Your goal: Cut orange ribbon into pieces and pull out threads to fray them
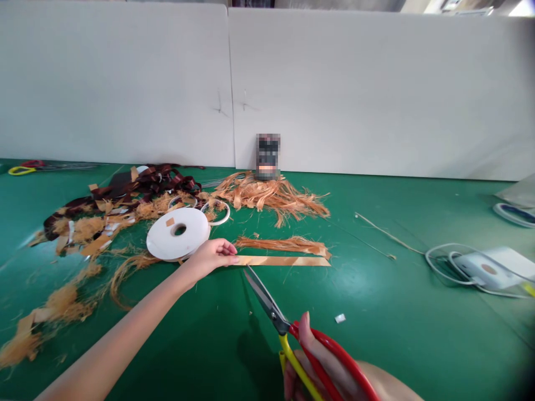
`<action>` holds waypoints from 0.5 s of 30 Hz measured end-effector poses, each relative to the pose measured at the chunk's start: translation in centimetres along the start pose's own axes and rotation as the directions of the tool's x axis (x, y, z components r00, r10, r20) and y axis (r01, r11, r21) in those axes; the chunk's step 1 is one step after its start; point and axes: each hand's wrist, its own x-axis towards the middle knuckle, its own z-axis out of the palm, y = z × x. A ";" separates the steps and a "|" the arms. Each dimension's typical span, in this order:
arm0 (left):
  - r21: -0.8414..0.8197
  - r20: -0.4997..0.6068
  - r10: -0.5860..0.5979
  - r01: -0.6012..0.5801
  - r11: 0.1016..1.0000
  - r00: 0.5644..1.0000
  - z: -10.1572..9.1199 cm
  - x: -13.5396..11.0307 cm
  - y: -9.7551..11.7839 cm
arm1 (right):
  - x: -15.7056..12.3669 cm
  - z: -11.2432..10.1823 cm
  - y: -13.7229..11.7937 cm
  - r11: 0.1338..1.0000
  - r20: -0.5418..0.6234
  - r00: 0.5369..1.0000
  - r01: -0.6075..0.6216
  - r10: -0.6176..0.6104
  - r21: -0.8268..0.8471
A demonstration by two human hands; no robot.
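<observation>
A flat tan ribbon lies straight across the green table, and my left hand pinches it near its left part. Just behind that hand rests a white ribbon spool. My right hand grips a pair of scissors with one red and one yellow handle. Their blades point up and left, with the tips at the ribbon's lower edge beside my left fingers. The blades look nearly closed. Parallel to the ribbon, a little farther off, is a bundle of tan fibre strands.
A larger heap of tan strands lies before the white partition. Frayed trimmings and dark brown ribbon spread over the left. Another pair of scissors is at the far left. A white box with a cable sits at the right.
</observation>
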 end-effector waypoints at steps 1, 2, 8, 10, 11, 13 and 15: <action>-0.002 0.004 -0.005 0.005 1.000 1.000 0.0 0.0 -0.1 | 0.1 0.3 -0.3 1.000 -0.016 1.000 -0.015 0.016 0.006; 0.001 0.010 -0.007 0.007 1.000 1.000 0.0 0.0 -0.2 | 0.2 0.6 -0.5 0.999 -0.024 0.999 -0.029 0.029 0.016; 0.060 0.088 -0.015 0.010 0.998 0.996 0.3 -0.4 -0.6 | 0.7 2.1 -1.4 0.993 -0.063 0.996 -0.058 0.065 0.107; 0.070 0.099 -0.022 0.015 0.997 0.995 0.4 -0.4 -0.7 | 1.0 2.7 -1.6 0.988 -0.087 0.994 -0.054 0.067 0.148; 0.071 0.103 -0.025 0.017 0.997 0.994 0.5 -0.4 -0.7 | 1.2 2.9 -1.6 0.984 -0.098 0.993 -0.049 0.067 0.171; 0.067 0.109 -0.025 0.018 0.998 0.994 0.6 -0.4 -0.7 | 1.7 3.3 -1.4 0.984 -0.108 0.992 -0.038 0.057 0.175; 0.065 0.114 -0.025 0.018 0.998 0.993 0.7 -0.4 -0.7 | 2.4 3.4 -1.0 0.997 -0.084 0.996 0.024 -0.018 0.074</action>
